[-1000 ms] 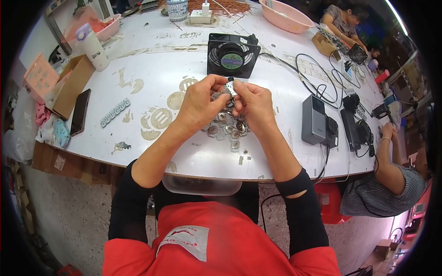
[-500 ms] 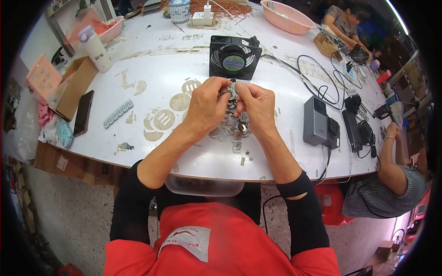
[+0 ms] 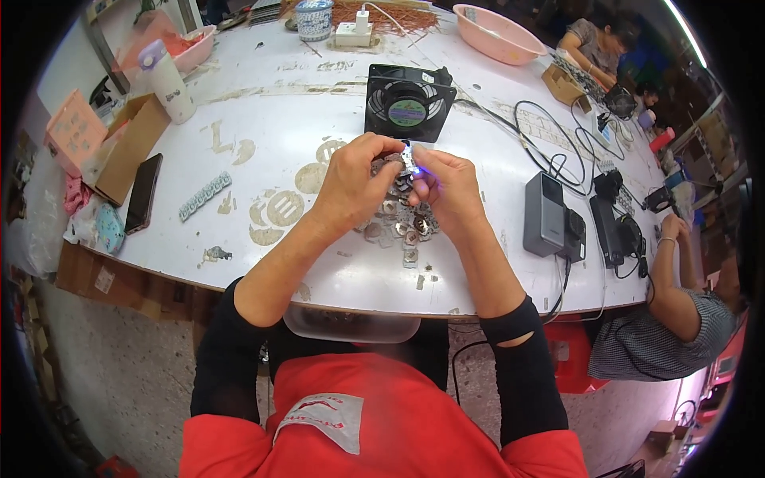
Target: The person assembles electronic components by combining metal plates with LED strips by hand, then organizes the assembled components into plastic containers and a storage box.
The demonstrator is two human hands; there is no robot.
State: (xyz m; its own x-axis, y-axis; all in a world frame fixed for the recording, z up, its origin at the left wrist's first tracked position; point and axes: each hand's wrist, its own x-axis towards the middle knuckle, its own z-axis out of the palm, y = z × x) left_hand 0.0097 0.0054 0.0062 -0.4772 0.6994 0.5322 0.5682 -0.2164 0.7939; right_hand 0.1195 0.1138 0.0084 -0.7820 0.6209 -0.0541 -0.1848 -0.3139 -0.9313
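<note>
Left forearm (image 3: 283,261) and right forearm (image 3: 486,267) angle forward and inward. Left hand (image 3: 355,182) and right hand (image 3: 449,187) close together, fingers (image 3: 383,145) bent, each pinching.

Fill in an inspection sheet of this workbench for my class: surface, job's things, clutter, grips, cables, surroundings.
Surface: white tabletop, marked with brownish worn patches.
Job's things: small metallic piece, a blue-violet glow at it; loose pieces in a heap nearby; black fan standing beyond.
Clutter: phone, open cardboard box and white bottle at left; pink basin at the far side.
Grips: left grip and right grip, both closed on the small piece; finer detail too small to tell.
Cables: black cable, looping right of the fan.
Surroundings: co-worker in checked clothing at right; speckled floor.
</note>
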